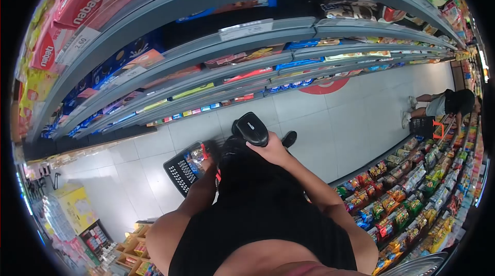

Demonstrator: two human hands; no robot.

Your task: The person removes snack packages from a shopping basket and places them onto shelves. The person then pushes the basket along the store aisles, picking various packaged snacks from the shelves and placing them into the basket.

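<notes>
My right hand (pixel 272 151) is closed around a black, rounded handheld device (pixel 250 125) with a small pale mark on its top; its exact kind I cannot tell. The device is held out in front of my body, above the tiled floor. Down at my left side, my left hand (pixel 208 164) grips the red handle of a black shopping basket (pixel 178 174). Shiny packaged goods (pixel 195 158) lie in the basket. My forearm and dark clothing partly cover the basket and its handle.
Shelves (pixel 247 31) of boxed and bagged snacks run along the front. Racks of colourful snack bags (pixel 397 209) line the right side. Farther along the aisle a person (pixel 456 103) bends beside another black basket (pixel 423 127). A yellow box (pixel 75 204) stands at the lower left.
</notes>
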